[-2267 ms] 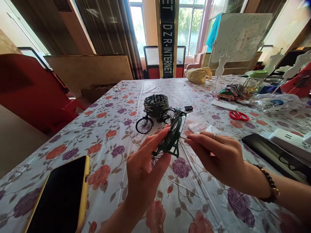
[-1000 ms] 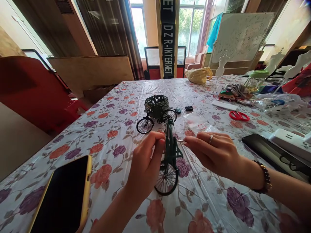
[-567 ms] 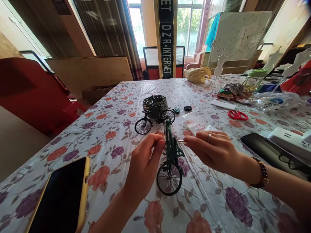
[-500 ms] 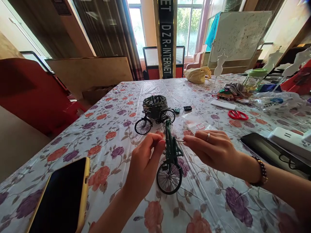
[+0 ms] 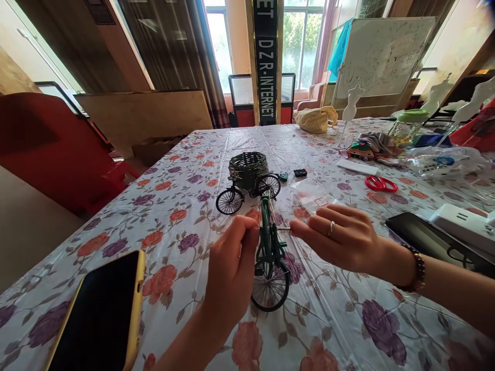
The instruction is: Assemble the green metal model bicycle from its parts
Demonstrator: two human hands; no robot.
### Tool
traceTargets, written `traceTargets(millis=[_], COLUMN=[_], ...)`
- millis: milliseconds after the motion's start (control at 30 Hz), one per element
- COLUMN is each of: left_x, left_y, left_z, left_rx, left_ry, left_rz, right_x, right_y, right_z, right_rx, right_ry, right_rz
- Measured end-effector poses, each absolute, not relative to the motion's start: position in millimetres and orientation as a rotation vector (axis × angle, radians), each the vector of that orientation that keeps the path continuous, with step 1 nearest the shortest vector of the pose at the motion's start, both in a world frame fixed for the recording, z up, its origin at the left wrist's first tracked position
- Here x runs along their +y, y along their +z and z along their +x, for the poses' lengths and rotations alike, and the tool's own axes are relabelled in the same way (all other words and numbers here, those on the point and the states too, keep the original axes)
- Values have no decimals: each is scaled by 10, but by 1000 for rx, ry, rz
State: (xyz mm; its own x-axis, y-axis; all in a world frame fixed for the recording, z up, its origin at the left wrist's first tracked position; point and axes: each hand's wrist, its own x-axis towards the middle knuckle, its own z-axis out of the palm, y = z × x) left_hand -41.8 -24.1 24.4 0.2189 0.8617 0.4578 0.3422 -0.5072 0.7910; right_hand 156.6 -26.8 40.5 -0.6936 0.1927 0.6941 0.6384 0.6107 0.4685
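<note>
L grip (image 5: 231, 257) pinched, touching green model bike (image 5: 268, 257); R grip (image 5: 332, 234) narrow, just beside

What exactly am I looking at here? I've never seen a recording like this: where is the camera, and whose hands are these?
This is a single view from a camera worn on a person's head, looking forward and down, so the two bare hands are the wearer's own. No machine is involved. The left hand grips a dark green model bicycle standing upright on the table. The right hand, wearing a ring and a beaded bracelet, reaches towards it, near what looks like a thin metal pin. On the floral tablecloth lie a model tricycle with a woven basket, red-handled scissors and a phone in a yellow case.
</note>
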Motion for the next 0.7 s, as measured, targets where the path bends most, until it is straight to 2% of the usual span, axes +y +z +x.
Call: traceTargets(millis=[133, 300, 567, 700], left_x=[-286, -358, -258, -265], left_y=[230, 240, 199, 196], left_z=[-389, -334, -412, -407], left_rx=[1108, 1070, 1180, 1131], left_ry=[1371, 1463, 1420, 1384], left_rz=[2070, 2186, 1924, 1888], right_x=[-289, -239, -213, -260], right_y=[432, 449, 444, 456], right_z=[1525, 1513, 1466, 1514], right_rx=[-2248, -2317, -2247, -2207], right_ry=[-880, -433, -64, -140], right_rz=[-686, -730, -954, -968])
